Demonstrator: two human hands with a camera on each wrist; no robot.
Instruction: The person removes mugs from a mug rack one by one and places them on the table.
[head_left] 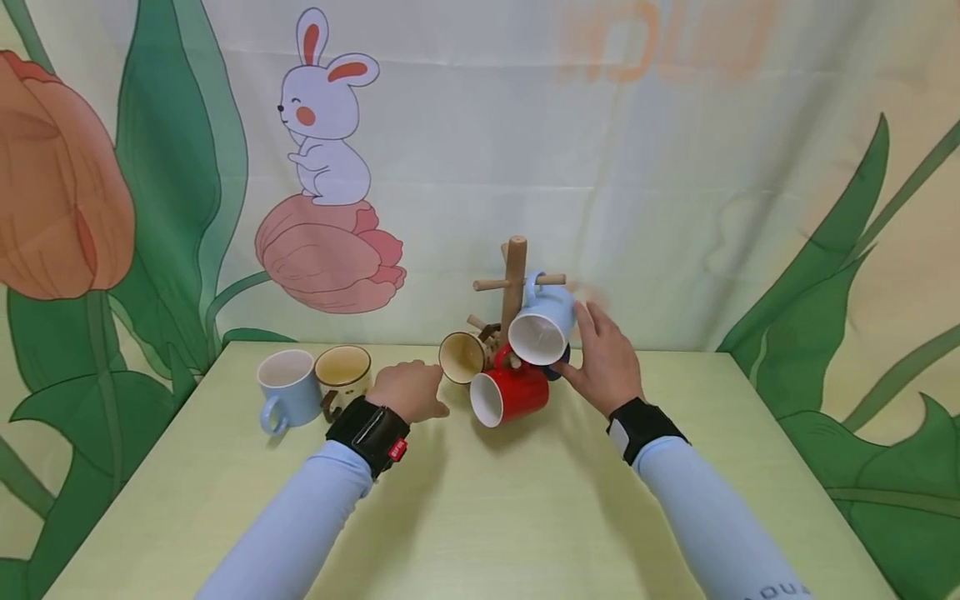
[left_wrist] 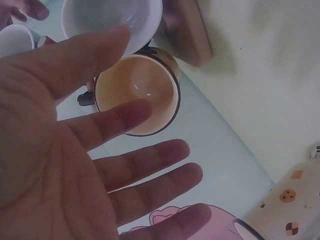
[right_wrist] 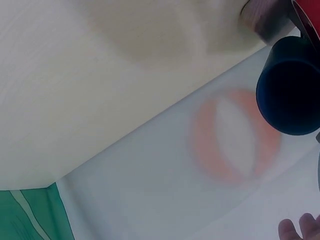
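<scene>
A light blue mug (head_left: 542,325) hangs by its handle on a peg of the wooden mug rack (head_left: 516,267), its white mouth tilted down toward me. Beside its right side is my right hand (head_left: 604,362), fingers extended and a little apart; only fingertips (right_wrist: 296,229) show in the right wrist view. Lower on the rack are a red mug (head_left: 519,394), a beige mug (head_left: 461,357) and a dark blue mug (right_wrist: 290,95), mostly hidden from the head. My left hand (head_left: 408,390) hovers left of the rack, fingers spread and holding nothing; its palm (left_wrist: 30,150) faces the left wrist camera.
Two mugs stand upright on the table's left: a light blue one (head_left: 289,390) and a beige one with brown marks (head_left: 342,375). The pale table (head_left: 525,517) meets a printed cloth backdrop (head_left: 450,167) behind the rack.
</scene>
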